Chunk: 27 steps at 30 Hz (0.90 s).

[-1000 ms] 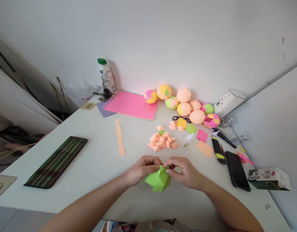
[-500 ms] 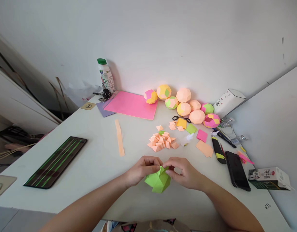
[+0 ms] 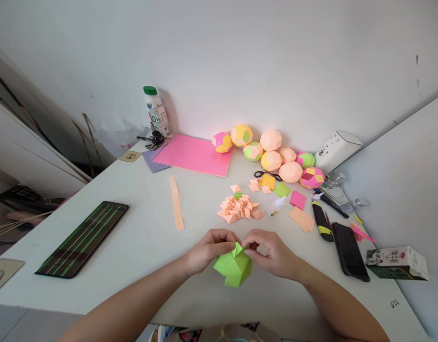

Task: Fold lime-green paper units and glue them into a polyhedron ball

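Observation:
A partly built green paper polyhedron (image 3: 233,267) sits between both my hands, low over the white table (image 3: 133,237). My left hand (image 3: 209,249) pinches its top left edge with curled fingers. My right hand (image 3: 272,254) pinches the top right, fingertips meeting the left hand's at the model's upper seam. Just beyond my hands lies a heap of small peach folded paper pieces (image 3: 239,208) with one green piece among them.
Several finished paper balls (image 3: 276,156) line the wall, next to scissors (image 3: 267,175), loose coloured squares (image 3: 298,200) and a pink sheet (image 3: 195,154). A peach strip (image 3: 176,203), a dark tablet (image 3: 84,237), a bottle (image 3: 155,110), keys, a phone (image 3: 350,255), a marker and cartons also lie around.
Almost nothing has moved. My fingers have shifted slightly on the top of the green model, which stays in the same place.

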Tool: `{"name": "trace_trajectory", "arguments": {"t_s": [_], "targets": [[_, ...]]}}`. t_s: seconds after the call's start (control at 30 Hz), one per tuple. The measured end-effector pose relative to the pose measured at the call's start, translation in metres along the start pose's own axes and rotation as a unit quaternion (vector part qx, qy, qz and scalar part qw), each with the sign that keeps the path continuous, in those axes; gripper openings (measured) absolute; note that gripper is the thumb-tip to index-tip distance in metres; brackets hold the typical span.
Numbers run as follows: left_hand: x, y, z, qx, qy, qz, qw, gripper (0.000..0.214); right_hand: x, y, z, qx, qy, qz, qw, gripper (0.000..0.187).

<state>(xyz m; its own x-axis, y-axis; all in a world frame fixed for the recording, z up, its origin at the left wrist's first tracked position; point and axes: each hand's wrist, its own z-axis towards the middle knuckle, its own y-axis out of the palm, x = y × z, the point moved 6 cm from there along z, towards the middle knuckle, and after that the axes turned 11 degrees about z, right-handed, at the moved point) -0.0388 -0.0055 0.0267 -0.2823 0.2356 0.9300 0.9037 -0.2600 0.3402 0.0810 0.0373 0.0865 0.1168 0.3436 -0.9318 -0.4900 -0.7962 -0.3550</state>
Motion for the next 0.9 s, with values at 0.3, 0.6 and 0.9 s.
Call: {"name": "trace_trajectory", "arguments": {"t_s": [0.3, 0.6, 0.9], "targets": [[-0.006, -0.004, 0.001, 0.024, -0.009, -0.010, 1.000, 0.017, 0.000, 0.000, -0.001, 0.011, -0.005, 0.005, 1.000, 0.007], [-0.003, 0.003, 0.001, -0.001, -0.052, 0.038, 0.998, 0.024, -0.002, 0.001, -0.001, 0.009, -0.025, 0.010, 1.000, 0.008], [0.003, 0.009, -0.002, -0.051, -0.016, 0.088, 0.995, 0.023, 0.000, 0.002, 0.001, 0.025, -0.002, 0.025, 0.999, 0.008]]}}
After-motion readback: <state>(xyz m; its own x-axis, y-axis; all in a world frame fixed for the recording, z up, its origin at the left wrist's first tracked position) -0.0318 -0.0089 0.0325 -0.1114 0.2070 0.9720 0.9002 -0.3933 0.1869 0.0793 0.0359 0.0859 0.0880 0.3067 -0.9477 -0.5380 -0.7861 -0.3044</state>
